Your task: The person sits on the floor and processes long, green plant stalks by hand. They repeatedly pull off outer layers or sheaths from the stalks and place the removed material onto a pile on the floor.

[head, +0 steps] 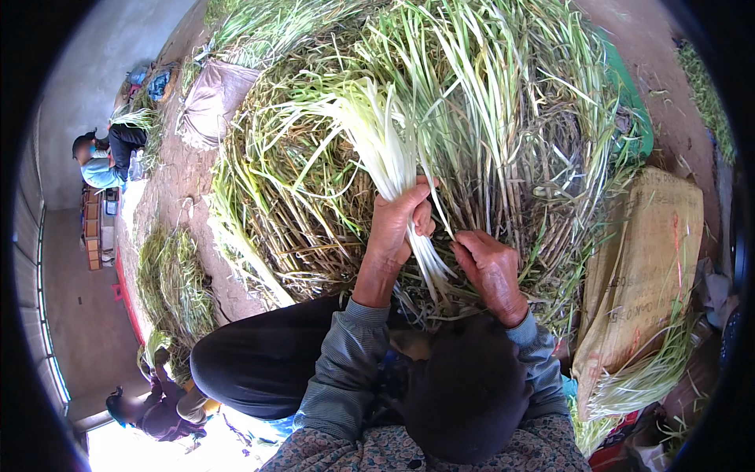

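My left hand is closed around a bunch of long leafy stalks, with pale leaves fanning out above the fist and white stem ends hanging below it. Just to its right, my right hand pinches the lower end of a single thin stalk between thumb and fingers; the stalk's upper part runs up past my left hand. Beyond both hands lies a large heap of similar green stalks, their brownish lower ends pointing towards me.
A woven sack with pale stalks at its lower end lies at the right. Another cloth sack sits at the upper left. Smaller plant heaps lie left, near two seated people. My bent knee is below the main heap.
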`<state>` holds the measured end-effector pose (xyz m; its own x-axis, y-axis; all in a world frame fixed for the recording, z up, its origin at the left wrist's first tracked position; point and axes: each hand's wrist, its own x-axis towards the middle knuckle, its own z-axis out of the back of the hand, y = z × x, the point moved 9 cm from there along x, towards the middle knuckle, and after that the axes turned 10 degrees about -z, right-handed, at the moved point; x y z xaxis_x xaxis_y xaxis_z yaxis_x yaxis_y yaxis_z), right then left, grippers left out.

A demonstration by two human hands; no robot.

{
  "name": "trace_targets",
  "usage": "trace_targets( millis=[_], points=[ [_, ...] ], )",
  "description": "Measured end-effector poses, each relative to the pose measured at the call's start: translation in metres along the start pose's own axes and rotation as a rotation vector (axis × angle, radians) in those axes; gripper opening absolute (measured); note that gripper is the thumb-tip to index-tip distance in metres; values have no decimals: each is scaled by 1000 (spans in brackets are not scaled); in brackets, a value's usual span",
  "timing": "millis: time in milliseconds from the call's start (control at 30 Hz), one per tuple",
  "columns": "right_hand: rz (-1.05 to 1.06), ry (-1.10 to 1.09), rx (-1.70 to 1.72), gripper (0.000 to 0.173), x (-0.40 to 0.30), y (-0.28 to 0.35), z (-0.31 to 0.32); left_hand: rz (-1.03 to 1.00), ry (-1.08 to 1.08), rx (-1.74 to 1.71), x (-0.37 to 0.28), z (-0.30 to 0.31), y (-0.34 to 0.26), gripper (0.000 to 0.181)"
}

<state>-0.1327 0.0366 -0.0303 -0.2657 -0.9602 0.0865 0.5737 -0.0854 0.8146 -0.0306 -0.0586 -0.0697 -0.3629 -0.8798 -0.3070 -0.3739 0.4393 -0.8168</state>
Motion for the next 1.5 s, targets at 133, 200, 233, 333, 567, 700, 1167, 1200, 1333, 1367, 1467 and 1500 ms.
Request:
trace_targets(
  millis=[133,200,233,333,567,700,1167,1200,1333,1367,1467,1500],
  points=[
    [-34,34,160,13,3,-11,-4,-10,-20,80,-1,1,-4,16],
    [-157,51,446,18,16,-22,-5,-27,-36,110,-2,2,-6,16],
    [-236,53,569,19,24,-28,-5,-14,-41,109,-2,3,-6,14],
    [-365,72,943,20,57,-27,-16,-15,-30,129,-3,1,-6,13],
    [-388,13,1167,12,35,-48,-29,-33,-106,132,0,12,-11,10],
    [-535,-84,768,3,-51,-109,2,-36,-115,13,5,25,-19,10],
    [130,-73,18,29,34,26,-4,-40,-46,-18,1,19,-25,15],
    [167,-131,18,26,38,32,-5,-36,-29,-55,1,16,-24,16],
    [188,-289,-46,19,31,26,1,-8,-86,-118,1,14,-14,16],
    [186,-328,-62,19,28,21,5,3,-89,-124,1,13,-11,16],
    [202,-375,-72,21,18,9,11,37,-99,-160,2,9,-1,16],
    [199,-378,-72,21,16,4,12,13,-89,-160,2,8,-1,15]
  ],
)
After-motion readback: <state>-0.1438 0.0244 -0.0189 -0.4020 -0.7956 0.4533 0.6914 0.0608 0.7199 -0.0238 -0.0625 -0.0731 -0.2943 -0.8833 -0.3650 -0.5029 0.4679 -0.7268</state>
